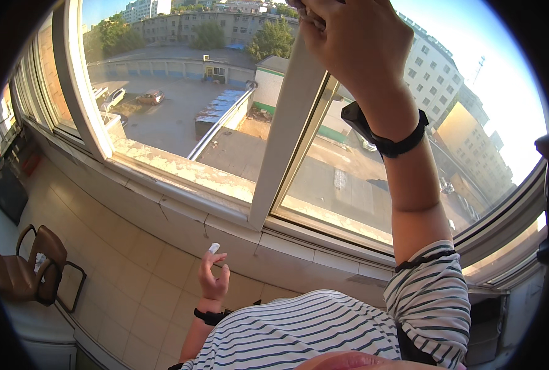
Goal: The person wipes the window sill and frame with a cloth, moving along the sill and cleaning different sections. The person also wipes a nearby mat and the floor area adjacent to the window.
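My right hand (354, 37) is raised high and closed around the top of the white window sash (286, 129), which stands upright between two panes. A black band sits on that wrist. My left hand (213, 279) hangs low in front of the tiled wall (132, 277) below the sill, holding nothing, fingers loosely apart. One fingertip has a white wrap on it. A black band circles that wrist too. My striped shirt fills the lower middle of the view.
The pale, weathered window sill (182, 169) runs from left to right under the panes. A brown armchair (24, 271) stands at the lower left, with a dark flat object (6, 194) beyond it. Outside lie a yard, parked cars and buildings.
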`<control>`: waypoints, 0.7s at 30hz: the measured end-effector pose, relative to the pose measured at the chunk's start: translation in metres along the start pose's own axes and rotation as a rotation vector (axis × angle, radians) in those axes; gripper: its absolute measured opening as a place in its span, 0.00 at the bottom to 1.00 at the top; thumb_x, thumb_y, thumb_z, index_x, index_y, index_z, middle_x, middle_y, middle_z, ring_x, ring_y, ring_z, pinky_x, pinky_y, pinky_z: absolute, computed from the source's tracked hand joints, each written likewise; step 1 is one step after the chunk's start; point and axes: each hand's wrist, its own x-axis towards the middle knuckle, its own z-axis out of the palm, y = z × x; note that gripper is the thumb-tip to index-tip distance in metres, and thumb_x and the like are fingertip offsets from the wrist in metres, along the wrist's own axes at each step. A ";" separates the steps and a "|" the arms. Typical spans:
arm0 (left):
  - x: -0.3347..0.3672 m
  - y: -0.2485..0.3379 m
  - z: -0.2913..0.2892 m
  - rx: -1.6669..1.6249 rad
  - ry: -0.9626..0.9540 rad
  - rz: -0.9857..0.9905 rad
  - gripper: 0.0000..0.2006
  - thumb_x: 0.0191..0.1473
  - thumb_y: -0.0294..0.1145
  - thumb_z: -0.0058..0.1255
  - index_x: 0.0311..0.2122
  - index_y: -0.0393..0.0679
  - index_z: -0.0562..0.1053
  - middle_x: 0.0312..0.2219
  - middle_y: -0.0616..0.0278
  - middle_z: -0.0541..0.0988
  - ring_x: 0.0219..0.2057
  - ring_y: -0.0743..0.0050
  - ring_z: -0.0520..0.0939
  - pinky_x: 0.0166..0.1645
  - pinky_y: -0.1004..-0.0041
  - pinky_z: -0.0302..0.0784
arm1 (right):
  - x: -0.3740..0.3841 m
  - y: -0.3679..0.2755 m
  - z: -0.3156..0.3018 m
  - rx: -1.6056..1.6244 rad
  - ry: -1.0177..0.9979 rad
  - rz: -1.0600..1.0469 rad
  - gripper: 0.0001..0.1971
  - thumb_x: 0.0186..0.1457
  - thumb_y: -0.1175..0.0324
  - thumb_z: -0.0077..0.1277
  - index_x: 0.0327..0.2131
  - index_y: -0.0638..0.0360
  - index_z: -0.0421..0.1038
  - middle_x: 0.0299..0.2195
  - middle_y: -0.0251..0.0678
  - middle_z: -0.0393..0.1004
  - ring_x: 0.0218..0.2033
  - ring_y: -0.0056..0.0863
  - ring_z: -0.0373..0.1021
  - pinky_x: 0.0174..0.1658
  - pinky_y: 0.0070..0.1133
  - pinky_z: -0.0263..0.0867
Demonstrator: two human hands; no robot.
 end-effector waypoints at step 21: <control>-0.047 0.021 -0.058 0.077 0.040 -0.155 0.25 0.54 0.19 0.54 0.59 0.34 0.67 0.43 0.53 0.84 0.43 0.62 0.84 0.54 0.65 0.78 | -0.340 -0.206 -0.076 1.023 -0.913 0.393 0.06 0.50 0.65 0.61 0.33 0.41 0.83 0.35 0.25 0.75 0.39 0.29 0.75 0.31 0.29 0.74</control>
